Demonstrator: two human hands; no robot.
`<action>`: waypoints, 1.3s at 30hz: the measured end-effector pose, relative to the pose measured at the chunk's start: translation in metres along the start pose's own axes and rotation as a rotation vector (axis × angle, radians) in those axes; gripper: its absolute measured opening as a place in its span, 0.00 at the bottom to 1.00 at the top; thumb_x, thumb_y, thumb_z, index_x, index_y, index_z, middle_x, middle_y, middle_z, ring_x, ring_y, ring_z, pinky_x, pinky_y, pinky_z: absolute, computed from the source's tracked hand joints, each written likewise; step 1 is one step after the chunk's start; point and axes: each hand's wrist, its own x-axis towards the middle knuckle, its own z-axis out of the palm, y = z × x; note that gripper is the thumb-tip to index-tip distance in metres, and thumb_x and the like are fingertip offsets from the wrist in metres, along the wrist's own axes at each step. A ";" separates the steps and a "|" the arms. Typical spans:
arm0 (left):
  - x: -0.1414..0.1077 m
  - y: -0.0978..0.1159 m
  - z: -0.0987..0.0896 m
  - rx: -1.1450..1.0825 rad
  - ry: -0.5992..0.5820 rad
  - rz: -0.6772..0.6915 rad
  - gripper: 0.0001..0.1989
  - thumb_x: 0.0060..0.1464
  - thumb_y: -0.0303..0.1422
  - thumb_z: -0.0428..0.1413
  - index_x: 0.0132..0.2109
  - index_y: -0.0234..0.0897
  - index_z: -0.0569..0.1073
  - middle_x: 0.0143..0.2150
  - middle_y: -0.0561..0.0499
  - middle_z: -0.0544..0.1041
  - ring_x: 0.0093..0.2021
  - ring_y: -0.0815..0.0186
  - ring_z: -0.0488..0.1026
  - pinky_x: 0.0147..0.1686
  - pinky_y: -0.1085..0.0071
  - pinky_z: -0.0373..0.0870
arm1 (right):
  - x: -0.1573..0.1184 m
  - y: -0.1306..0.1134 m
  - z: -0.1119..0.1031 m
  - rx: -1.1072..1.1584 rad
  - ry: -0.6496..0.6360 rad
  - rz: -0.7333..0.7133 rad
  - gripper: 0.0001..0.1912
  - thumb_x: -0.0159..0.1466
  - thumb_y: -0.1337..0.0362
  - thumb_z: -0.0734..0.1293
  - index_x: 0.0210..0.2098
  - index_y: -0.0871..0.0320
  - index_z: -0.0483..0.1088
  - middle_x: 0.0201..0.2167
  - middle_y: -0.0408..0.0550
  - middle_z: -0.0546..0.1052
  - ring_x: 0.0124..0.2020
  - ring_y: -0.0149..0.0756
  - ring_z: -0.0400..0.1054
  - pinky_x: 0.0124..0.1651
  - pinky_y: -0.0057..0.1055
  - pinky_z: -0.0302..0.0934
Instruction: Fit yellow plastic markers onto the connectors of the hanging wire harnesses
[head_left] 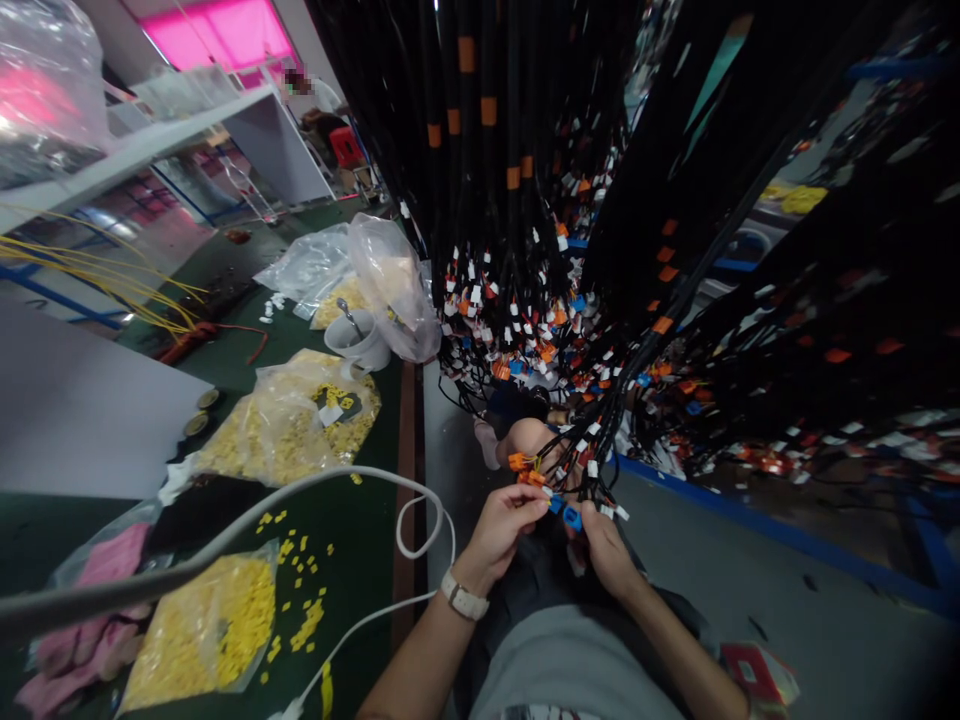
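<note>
In front of my lap, my left hand (501, 522), with a white watch on its wrist, is closed in a pinch at a small blue connector (555, 503). My right hand (607, 548) is closed beside it, thumb and fingers at a second blue connector (572, 517). Both connectors belong to a bundle of black wires (589, 450) coming down from the hanging harnesses. Orange connectors (517, 462) sit just beyond my left fingertips, and white connectors (593, 468) dangle above my right hand. My fingers partly hide what they grip.
Many black wire harnesses (465, 150) hang ahead, above a blue frame rail (787, 530). At left lie bags of yellow parts (255, 425), loose yellow pieces (304, 625), a white bucket (358, 345) and a grey cable (300, 492). A person (319, 115) sits far back.
</note>
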 end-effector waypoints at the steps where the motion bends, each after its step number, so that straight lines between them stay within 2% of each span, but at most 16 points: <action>1: 0.000 0.000 0.000 0.011 -0.011 0.004 0.11 0.38 0.32 0.65 0.31 0.31 0.76 0.25 0.52 0.70 0.22 0.77 0.58 0.22 0.79 0.50 | 0.001 0.000 -0.001 0.033 -0.003 0.024 0.30 0.63 0.43 0.44 0.20 0.56 0.59 0.11 0.38 0.60 0.12 0.29 0.58 0.17 0.25 0.55; 6: -0.003 -0.004 0.003 0.100 -0.088 0.042 0.12 0.39 0.34 0.64 0.31 0.31 0.77 0.25 0.52 0.70 0.23 0.76 0.57 0.23 0.78 0.51 | 0.006 -0.004 -0.004 0.129 -0.035 0.074 0.30 0.62 0.42 0.47 0.15 0.55 0.55 0.09 0.38 0.59 0.11 0.29 0.58 0.17 0.26 0.54; 10: -0.004 -0.008 0.005 0.155 -0.133 0.088 0.12 0.40 0.36 0.64 0.32 0.32 0.78 0.26 0.50 0.72 0.25 0.73 0.62 0.27 0.77 0.56 | 0.006 -0.002 -0.003 0.149 -0.066 0.094 0.30 0.62 0.42 0.47 0.14 0.55 0.55 0.09 0.38 0.60 0.11 0.29 0.58 0.17 0.26 0.53; 20: -0.004 -0.013 0.008 0.192 -0.119 0.130 0.11 0.41 0.36 0.63 0.32 0.32 0.78 0.27 0.49 0.74 0.28 0.70 0.66 0.32 0.75 0.60 | 0.007 0.001 0.000 0.168 -0.077 0.089 0.30 0.62 0.43 0.49 0.14 0.56 0.56 0.09 0.38 0.60 0.10 0.28 0.59 0.16 0.24 0.53; 31: -0.004 -0.014 0.009 0.205 -0.132 0.138 0.11 0.41 0.35 0.63 0.32 0.32 0.78 0.27 0.49 0.74 0.28 0.70 0.65 0.31 0.75 0.60 | 0.004 -0.002 0.000 0.008 -0.060 0.077 0.32 0.58 0.37 0.45 0.13 0.54 0.55 0.08 0.42 0.63 0.12 0.30 0.61 0.18 0.26 0.55; 39: -0.003 -0.013 0.005 0.236 -0.163 0.106 0.12 0.39 0.33 0.64 0.30 0.30 0.75 0.24 0.52 0.69 0.25 0.74 0.61 0.28 0.76 0.56 | 0.000 -0.009 -0.003 -0.093 -0.028 0.002 0.30 0.63 0.44 0.46 0.14 0.55 0.57 0.10 0.42 0.65 0.16 0.32 0.62 0.23 0.27 0.54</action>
